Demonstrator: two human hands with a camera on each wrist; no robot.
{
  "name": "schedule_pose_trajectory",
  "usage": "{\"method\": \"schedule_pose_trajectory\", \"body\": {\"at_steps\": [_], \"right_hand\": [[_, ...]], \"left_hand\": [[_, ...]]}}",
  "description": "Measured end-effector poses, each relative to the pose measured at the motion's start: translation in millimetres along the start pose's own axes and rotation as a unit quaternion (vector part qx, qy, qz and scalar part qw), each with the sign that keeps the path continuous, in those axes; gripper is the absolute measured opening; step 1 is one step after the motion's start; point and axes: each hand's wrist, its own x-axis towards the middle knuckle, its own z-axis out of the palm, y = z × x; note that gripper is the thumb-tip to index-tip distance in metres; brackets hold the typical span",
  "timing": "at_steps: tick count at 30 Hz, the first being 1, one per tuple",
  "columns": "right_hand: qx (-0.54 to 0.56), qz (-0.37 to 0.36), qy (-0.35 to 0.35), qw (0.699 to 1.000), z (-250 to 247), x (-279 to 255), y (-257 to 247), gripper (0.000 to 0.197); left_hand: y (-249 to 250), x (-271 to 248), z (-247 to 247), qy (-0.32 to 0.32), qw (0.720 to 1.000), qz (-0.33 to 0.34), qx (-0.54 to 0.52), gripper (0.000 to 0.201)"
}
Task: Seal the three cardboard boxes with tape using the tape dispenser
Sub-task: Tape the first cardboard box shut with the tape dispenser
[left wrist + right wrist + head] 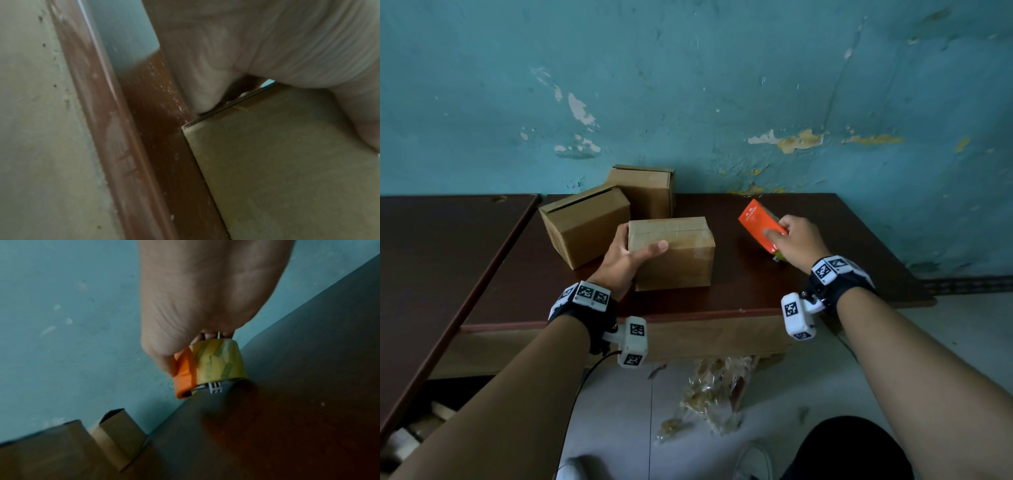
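Three cardboard boxes stand on the dark brown table (756,291). The nearest box (674,253) has clear tape across its top, and my left hand (626,253) grips its left end, thumb on the top face; in the left wrist view the palm (267,48) lies against that box (287,162). A second box (585,226) and a third box (643,192) stand behind, by the wall. My right hand (794,240) holds the orange tape dispenser (760,224) to the right of the boxes; the right wrist view shows its orange cover (185,374) and yellowish tape roll (220,361) just above the tabletop.
A second brown table (441,257) adjoins on the left. The peeling teal wall (722,102) runs right behind the tables. Crumpled plastic wrappers (715,394) lie on the tiled floor below the front edge. My shoes and a dark trouser leg (852,452) are at the bottom.
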Motion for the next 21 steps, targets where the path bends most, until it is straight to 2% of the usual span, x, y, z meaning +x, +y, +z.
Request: {"method": "schedule_pose_trajectory", "body": {"at_steps": [5,10,13,14,15,17,21], "right_hand": [[-0.108,-0.024,-0.025,0.994,10,-12,-18,0.031],[-0.182,-0.043,-0.003,0.982,18,-20,-28,0.034],[-0.207,-0.056,-0.010,0.977,23,-21,-37,0.025],[-0.204,-0.048,-0.010,0.978,24,-20,-38,0.029],[-0.201,-0.036,-0.006,0.979,26,-21,-39,0.042],[-0.186,-0.009,0.029,0.982,26,-23,-41,0.057],[-0.152,-0.002,0.106,0.983,27,-27,-53,0.049]], "left_hand": [[-2,0,0,-0.005,1.000,0.004,0.002,0.108],[-2,-1,-2,-0.009,1.000,0.005,0.017,0.110],[-1,-3,-2,-0.010,1.000,0.009,0.028,0.112],[-1,-3,-2,-0.011,0.999,0.008,0.029,0.115],[-1,-5,-1,-0.012,0.999,0.009,0.031,0.119],[1,-7,1,-0.011,0.999,0.009,0.037,0.128],[4,-12,3,-0.009,0.999,0.003,0.040,0.130]]}}
